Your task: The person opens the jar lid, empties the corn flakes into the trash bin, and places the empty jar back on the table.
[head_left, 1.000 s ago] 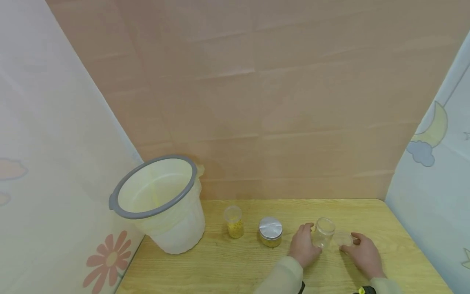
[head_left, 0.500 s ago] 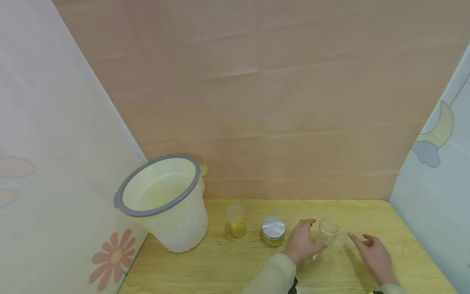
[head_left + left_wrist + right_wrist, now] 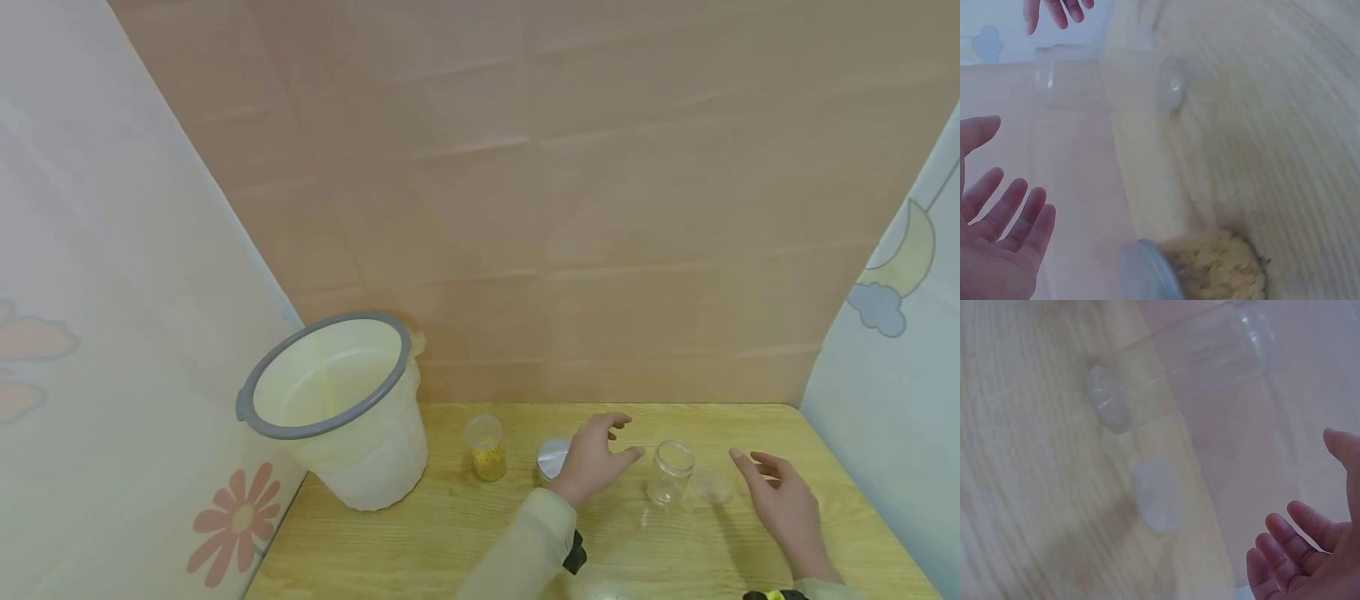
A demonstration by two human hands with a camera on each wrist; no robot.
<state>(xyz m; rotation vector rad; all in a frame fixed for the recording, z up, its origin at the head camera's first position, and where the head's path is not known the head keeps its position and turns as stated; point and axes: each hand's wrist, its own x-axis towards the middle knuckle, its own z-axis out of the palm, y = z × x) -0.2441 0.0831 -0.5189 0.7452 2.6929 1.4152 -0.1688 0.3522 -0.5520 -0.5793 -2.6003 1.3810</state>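
Observation:
An uncovered clear jar (image 3: 670, 475) stands upright on the table, and nothing shows inside it. Just right of it lies a clear lid (image 3: 712, 487), flat on the wood. My left hand (image 3: 594, 458) hovers left of the jar with fingers spread, holding nothing. It partly hides the silver-lidded jar (image 3: 552, 457), whose yellowish flakes (image 3: 1216, 265) show in the left wrist view. Raised to the right of the lid, my right hand (image 3: 783, 504) has loosely bent fingers and touches nothing. Both jar and lid appear blurred in the right wrist view.
A white bucket (image 3: 382, 462) with a grey rim stands at the table's left. Between it and the silver-lidded jar is a small clear-topped container (image 3: 487, 450) of yellow bits. A pinkish-brown backdrop (image 3: 525, 250) rises behind the table (image 3: 420, 550).
The left hand has let go of the clear jar and moved up and left, over the silver-lidded jar. The right hand has released the clear lid and drawn away to the right.

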